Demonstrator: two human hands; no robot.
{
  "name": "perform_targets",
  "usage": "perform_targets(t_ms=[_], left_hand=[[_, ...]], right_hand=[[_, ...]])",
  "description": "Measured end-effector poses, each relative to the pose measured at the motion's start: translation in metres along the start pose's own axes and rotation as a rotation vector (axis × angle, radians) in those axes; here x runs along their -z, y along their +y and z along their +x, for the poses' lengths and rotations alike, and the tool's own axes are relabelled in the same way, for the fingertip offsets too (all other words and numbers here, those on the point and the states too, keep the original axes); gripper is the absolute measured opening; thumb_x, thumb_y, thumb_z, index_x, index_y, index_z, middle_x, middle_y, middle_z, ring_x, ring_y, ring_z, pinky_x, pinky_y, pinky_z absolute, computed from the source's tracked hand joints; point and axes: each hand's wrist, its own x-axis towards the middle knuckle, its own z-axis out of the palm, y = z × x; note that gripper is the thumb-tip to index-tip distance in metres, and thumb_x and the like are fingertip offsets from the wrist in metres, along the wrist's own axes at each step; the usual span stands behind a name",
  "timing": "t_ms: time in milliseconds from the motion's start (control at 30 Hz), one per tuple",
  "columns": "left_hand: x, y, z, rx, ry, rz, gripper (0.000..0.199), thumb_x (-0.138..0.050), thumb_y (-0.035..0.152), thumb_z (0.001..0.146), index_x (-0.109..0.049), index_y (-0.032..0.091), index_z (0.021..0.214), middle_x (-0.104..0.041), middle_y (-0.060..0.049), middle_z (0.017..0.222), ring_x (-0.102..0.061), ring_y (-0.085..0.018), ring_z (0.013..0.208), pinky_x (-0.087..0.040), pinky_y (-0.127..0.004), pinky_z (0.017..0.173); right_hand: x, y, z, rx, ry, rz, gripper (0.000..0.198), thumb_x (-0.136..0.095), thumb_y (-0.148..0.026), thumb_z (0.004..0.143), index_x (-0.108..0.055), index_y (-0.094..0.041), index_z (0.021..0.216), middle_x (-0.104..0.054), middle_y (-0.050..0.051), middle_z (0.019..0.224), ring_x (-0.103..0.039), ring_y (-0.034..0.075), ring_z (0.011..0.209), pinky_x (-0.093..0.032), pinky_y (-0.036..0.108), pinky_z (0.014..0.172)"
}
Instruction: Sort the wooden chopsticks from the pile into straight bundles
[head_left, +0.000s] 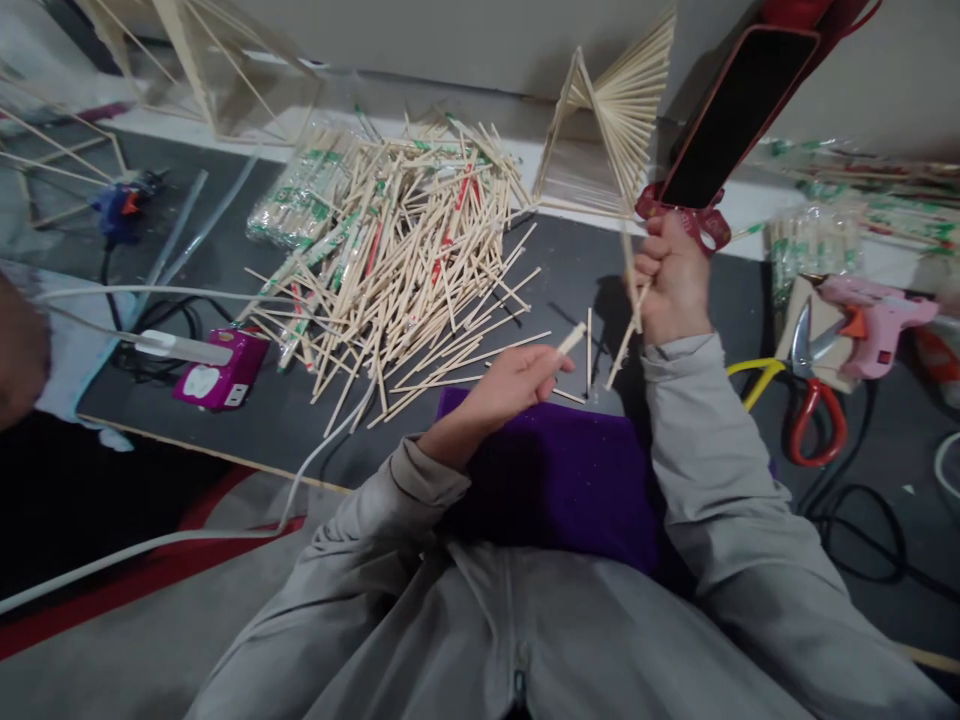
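My left hand (pixel 517 385) is closed, pinching a short bundle of pale wooden sticks (pixel 572 340) that points up to the right. Farther right, my right hand (pixel 675 285) is curled in a fist around thin wooden sticks (pixel 636 305), whose ends stick out below the fingers. Just above that fist is a red ribbon-like band (pixel 701 222) at the foot of a black-faced, red-edged device (pixel 739 115); whether the hand touches it I cannot tell. Between my hands a few loose sticks (pixel 589 350) lie on the dark table.
A large heap of wooden chopsticks (pixel 420 260) and wrapped packs (pixel 300 185) fill the left. A fanned stick structure (pixel 619 120) stands behind. Scissors (pixel 806 400) and a pink glue gun (pixel 874 315) lie right. A purple power adapter (pixel 221 370), white cable (pixel 292 490) and purple cloth (pixel 555 480) are nearer.
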Motion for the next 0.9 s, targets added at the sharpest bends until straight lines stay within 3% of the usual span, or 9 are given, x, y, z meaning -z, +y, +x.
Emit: perform_targets(t_ms=[100,233,500,700,900], left_hand=[[0.005,-0.002,0.008,0.023,0.089,-0.106,0.034,-0.049,0.043,0.096,-0.065,0.014,0.104,-0.057,0.003,0.062,-0.041,-0.005,0.039,-0.029,-0.018,0.038],[0.005,0.001,0.018,-0.053,0.156,-0.216,0.028,-0.062,0.029,0.088,-0.059,0.014,0.112,-0.064,0.001,0.077,-0.053,-0.005,0.048,-0.042,-0.017,0.043],[-0.005,0.011,0.023,-0.232,0.297,-0.439,0.030,-0.071,0.041,0.083,-0.060,0.017,0.099,-0.065,0.002,0.084,-0.054,-0.003,0.055,-0.035,-0.014,0.039],[-0.012,0.016,0.019,-0.253,0.260,-0.337,0.036,-0.058,0.050,0.092,-0.051,0.018,0.077,-0.049,0.008,0.056,-0.034,-0.001,0.038,-0.022,-0.016,0.036],[-0.012,0.014,0.009,-0.211,0.274,-0.321,0.038,-0.052,0.055,0.092,-0.048,0.020,0.077,-0.041,0.010,0.047,-0.024,-0.002,0.033,-0.017,-0.017,0.036]], right_hand=[[-0.009,0.010,-0.008,-0.084,-0.075,-0.077,0.031,-0.060,-0.045,0.097,-0.050,-0.020,0.080,-0.025,-0.011,0.052,-0.022,0.004,0.037,-0.021,0.014,0.033],[-0.022,0.030,-0.022,-0.146,-0.110,-0.089,0.036,-0.061,-0.051,0.095,-0.050,-0.020,0.081,-0.027,-0.011,0.052,-0.024,0.003,0.037,-0.024,0.014,0.034],[-0.035,0.063,-0.049,-0.155,-0.223,-0.190,0.039,-0.062,-0.052,0.094,-0.052,-0.017,0.080,-0.036,-0.010,0.054,-0.027,0.002,0.039,-0.023,0.013,0.035],[-0.038,0.063,-0.049,-0.164,-0.212,-0.232,0.040,-0.061,-0.053,0.094,-0.049,-0.018,0.078,-0.030,-0.011,0.052,-0.023,0.002,0.037,-0.020,0.013,0.034],[-0.020,0.037,-0.021,-0.111,-0.051,-0.137,0.036,-0.054,-0.048,0.100,-0.047,-0.019,0.080,-0.024,-0.012,0.051,-0.021,0.003,0.036,-0.020,0.012,0.033]])
